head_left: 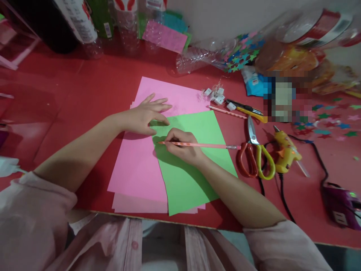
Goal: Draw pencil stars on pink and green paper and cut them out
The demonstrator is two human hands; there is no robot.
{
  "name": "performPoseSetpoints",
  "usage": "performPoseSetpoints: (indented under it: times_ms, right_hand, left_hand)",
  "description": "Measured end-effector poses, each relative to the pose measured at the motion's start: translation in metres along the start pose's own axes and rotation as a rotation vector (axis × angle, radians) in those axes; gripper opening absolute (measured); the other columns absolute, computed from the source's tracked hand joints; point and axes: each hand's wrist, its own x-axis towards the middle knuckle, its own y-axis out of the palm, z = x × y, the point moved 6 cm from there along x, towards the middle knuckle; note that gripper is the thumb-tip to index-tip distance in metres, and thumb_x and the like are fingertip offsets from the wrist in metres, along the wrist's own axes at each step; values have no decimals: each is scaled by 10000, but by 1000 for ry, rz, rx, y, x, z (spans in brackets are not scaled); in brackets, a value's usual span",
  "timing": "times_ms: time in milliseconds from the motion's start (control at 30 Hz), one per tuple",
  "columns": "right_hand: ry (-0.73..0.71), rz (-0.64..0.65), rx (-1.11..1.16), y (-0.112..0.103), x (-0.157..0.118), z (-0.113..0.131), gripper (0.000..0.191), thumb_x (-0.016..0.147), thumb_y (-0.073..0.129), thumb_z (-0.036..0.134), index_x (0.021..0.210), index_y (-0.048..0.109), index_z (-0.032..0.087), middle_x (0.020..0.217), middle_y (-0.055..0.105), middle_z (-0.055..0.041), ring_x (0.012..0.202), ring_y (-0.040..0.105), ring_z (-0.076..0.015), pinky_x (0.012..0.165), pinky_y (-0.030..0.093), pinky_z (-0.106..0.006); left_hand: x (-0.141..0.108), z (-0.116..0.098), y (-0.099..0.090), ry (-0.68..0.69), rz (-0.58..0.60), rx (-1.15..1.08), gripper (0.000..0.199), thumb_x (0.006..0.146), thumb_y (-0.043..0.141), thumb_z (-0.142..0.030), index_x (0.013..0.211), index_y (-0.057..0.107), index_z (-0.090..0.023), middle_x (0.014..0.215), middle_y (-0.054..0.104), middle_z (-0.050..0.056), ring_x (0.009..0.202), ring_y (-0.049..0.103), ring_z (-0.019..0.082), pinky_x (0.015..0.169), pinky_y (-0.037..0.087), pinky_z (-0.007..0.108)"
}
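Observation:
My right hand (184, 146) grips a pink patterned pencil (205, 145), its tip at the left side of a green paper sheet (197, 180). The pencil's eraser end points right. My left hand (145, 114) lies with its fingers spread over the pink paper sheets (135, 165), its thumb on the green sheet's upper left corner. The green sheet rests tilted on the pink stack, its left edge uneven. Part of the green sheet is hidden under my right hand and forearm.
Right of the papers lie scissors (255, 150), a yellow glue gun (284, 150) with a cord, a cutter knife (248, 109), a second pencil (228, 112) and small white tags (218, 96). Plastic bottles (126, 30) stand at the back. A purple power strip (341, 207) sits far right.

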Motion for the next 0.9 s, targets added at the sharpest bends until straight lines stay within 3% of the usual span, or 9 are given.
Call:
performPoseSetpoints:
  times_ms: [200, 900]
  right_hand:
    - [-9, 2, -8, 2, 0, 0, 86, 686, 516, 126, 675, 520, 211, 600, 509, 57, 536, 419, -80, 519, 319, -230]
    - [-8, 58, -35, 4, 2, -3, 84, 720, 510, 167, 646, 492, 202, 582, 490, 56, 543, 409, -81, 526, 298, -227]
  left_hand:
    - [1, 4, 4, 18, 60, -46, 536, 752, 685, -310, 1280, 603, -270, 1643, 187, 23, 1513, 74, 342, 1191, -15, 599]
    - [2, 6, 5, 26, 95, 2, 562, 767, 687, -371, 1307, 581, -259, 1649, 157, 58, 1514, 70, 339, 1198, -13, 572]
